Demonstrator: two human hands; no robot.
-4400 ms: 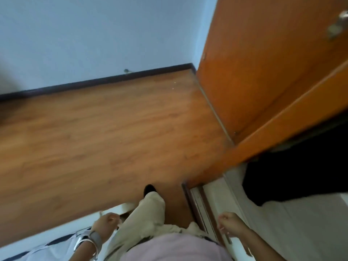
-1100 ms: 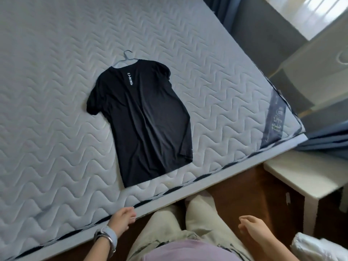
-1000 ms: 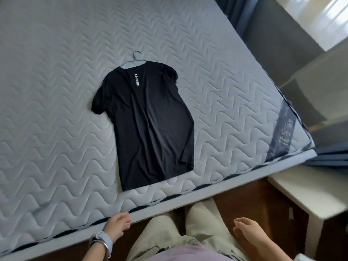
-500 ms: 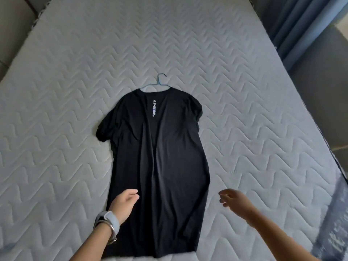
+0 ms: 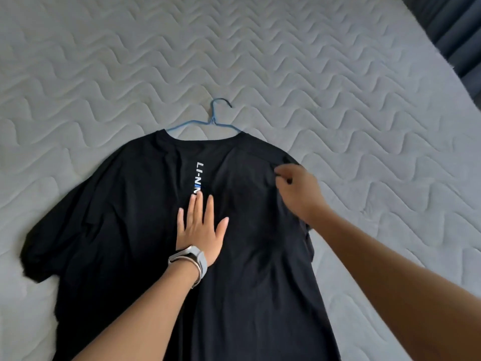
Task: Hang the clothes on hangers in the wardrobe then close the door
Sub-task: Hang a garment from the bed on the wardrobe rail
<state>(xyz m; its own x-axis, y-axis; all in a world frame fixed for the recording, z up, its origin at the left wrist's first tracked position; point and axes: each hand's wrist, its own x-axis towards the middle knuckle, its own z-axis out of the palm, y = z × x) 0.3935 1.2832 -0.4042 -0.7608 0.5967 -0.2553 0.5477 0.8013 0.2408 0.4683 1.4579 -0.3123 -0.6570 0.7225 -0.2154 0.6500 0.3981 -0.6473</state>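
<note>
A black T-shirt [image 5: 125, 230] with white lettering down its back lies spread flat on the quilted mattress [image 5: 338, 87]. A thin blue wire hanger [image 5: 212, 122] sticks out of its collar, hook pointing away from me. My left hand [image 5: 199, 227], a watch on the wrist, lies flat on the middle of the shirt with straight fingers. My right hand [image 5: 299, 191] is at the shirt's right shoulder, thumb and fingers pinching the fabric there.
The grey-white mattress fills nearly the whole view around the shirt. Dark blue curtains [image 5: 458, 29] hang past the mattress's far right corner.
I have leaned in over the bed. My left hand moved up from the shirt's lower part to its middle and flattened; my right hand moved from above the mattress to the shirt's right shoulder.
</note>
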